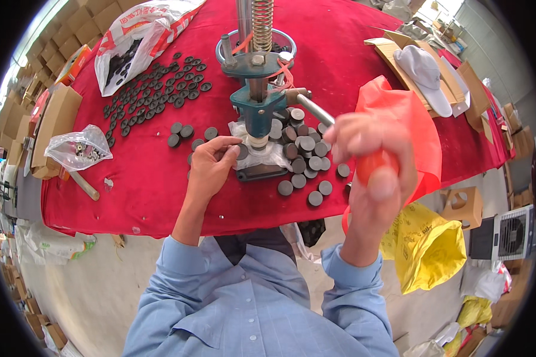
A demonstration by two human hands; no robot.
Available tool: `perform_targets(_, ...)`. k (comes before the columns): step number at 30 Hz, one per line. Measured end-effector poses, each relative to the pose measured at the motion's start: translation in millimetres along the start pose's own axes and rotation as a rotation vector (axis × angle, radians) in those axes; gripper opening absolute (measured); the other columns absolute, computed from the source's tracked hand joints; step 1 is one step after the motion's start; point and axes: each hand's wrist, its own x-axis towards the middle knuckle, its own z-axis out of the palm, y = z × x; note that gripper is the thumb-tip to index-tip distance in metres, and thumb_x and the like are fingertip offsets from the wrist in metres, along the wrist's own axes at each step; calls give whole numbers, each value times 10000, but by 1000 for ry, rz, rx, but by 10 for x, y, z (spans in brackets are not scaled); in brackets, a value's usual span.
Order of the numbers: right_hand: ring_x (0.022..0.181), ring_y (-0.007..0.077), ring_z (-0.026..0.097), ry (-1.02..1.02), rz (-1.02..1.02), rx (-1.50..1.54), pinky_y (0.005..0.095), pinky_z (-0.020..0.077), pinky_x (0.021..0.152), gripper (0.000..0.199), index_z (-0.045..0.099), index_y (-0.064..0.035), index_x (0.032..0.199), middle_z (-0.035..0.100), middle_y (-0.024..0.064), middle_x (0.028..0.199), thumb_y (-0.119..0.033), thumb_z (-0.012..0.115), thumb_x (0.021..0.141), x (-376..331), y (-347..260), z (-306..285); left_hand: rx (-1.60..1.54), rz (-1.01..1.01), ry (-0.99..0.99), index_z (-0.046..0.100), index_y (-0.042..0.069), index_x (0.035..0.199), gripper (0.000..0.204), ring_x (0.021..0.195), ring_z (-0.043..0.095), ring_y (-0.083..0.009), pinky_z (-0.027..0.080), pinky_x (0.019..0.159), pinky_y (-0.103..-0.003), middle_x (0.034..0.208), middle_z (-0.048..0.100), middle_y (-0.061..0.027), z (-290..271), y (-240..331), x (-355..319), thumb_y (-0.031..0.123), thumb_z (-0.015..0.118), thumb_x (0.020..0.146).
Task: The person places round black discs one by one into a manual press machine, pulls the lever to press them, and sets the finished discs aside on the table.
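A green hand press [259,113] with a coil spring stands on the red cloth in front of me. My left hand [212,165] pinches a dark round disc [242,152] between thumb and fingertips, just left of the press's ram. Slightly blurred, my right hand [380,152] is wrapped round the red ball knob [375,165] of the press lever [314,109]. Many grey discs [307,144] lie heaped right of the press, and several more [186,131] lie left of it. Clear plastic film [274,156] is bunched around the press base [261,172].
Small black domed caps [155,95] spread at the far left beside a white bag [152,24]. A bag of small metal parts [80,149] and a hammer handle [84,185] lie left. On the right are a red bag [426,143], a grey cap [420,68] and a yellow bag [429,250].
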Motion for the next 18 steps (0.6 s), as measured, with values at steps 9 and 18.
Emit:
perform_targets(9,726,182,639,17,283,-115,283,428,608,465,621,2,1022,613,77,758,-454,529,1011,794,14,101,80,-41,69,774,-14,1084,193,610,514,-21,404,531,-219,738,614,42,125,-67,87,142,692,1005)
perform_targets(18,733,184,656,70,338,-173,282,415,608,453,628,-13,1022,623,71,755,-453,523,1011,814,-80,185,-74,-22,99,751,-51,1092,237,670,567,-46,461,595,-231,837,647,15,262,-110,121,167,694,1020)
